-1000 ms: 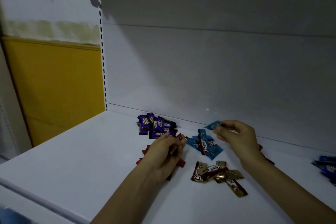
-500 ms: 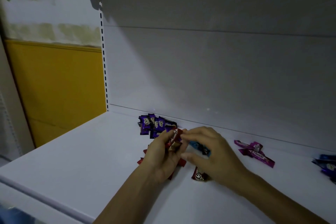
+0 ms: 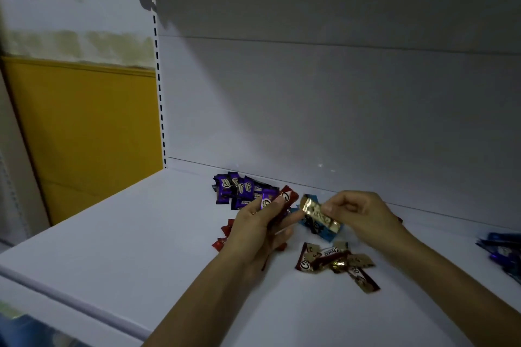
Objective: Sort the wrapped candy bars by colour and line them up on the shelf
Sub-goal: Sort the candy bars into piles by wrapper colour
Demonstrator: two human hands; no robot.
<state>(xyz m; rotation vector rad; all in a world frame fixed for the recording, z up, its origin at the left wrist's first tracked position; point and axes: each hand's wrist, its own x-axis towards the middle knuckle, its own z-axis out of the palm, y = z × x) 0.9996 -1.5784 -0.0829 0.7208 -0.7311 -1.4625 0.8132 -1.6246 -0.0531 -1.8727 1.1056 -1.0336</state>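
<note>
Two colours being held over shelf point(image 3: 127, 248)
A gold bar point(image 3: 320, 214) is being pinched by the right hand point(image 3: 363, 217); a red bar point(image 3: 287, 198) is being clamped in the curled left hand point(image 3: 259, 231).

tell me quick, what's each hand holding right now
Left hand: closed, holding a red candy bar.
Right hand: closed, pinching a gold candy bar.

Head-worn view, down onto near shelf point(image 3: 118, 248)
</note>
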